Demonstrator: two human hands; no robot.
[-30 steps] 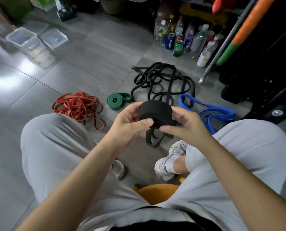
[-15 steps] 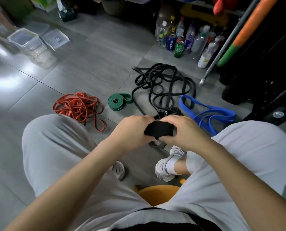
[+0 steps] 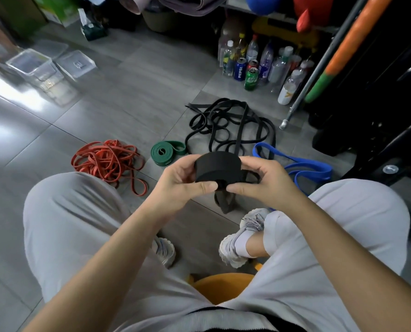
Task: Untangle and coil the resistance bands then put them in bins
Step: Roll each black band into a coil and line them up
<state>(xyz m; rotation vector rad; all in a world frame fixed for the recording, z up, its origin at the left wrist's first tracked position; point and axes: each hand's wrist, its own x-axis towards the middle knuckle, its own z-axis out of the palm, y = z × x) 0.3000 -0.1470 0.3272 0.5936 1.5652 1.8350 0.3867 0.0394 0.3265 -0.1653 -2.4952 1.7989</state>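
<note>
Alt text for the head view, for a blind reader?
The left hand and right hand hold a coiled black band, its tail hanging. On the floor beyond lie a red tangle, a rolled green band, a black tangle and a blue band.

Matt black coil [image 3: 217,167], seemingly rubber

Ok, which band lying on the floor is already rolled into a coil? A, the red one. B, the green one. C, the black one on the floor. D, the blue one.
B: the green band lies wound in a tight spiral with a short tail, while the red tangle, blue band and black pile sprawl loose.
</note>
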